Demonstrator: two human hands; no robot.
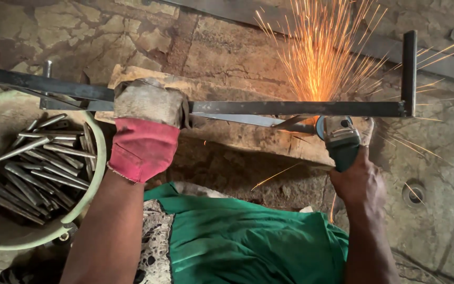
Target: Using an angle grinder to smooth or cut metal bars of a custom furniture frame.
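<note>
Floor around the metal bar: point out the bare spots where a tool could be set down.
Bare stone floor lies right of the right hand, and more beyond the metal bar. Crowded: the basin of rods beside the gloved left hand, and the sparks.

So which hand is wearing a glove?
The left hand, gripping the dark steel bar, wears a grey glove with a red cuff. The right hand, holding the angle grinder, is bare.

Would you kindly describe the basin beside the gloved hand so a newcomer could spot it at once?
Start at the long dark steel bar crossing the stone floor and follow it to the gloved left hand. Just beside that hand sits a round pale-green basin. It alone is heaped with short grey metal offcuts.
</note>
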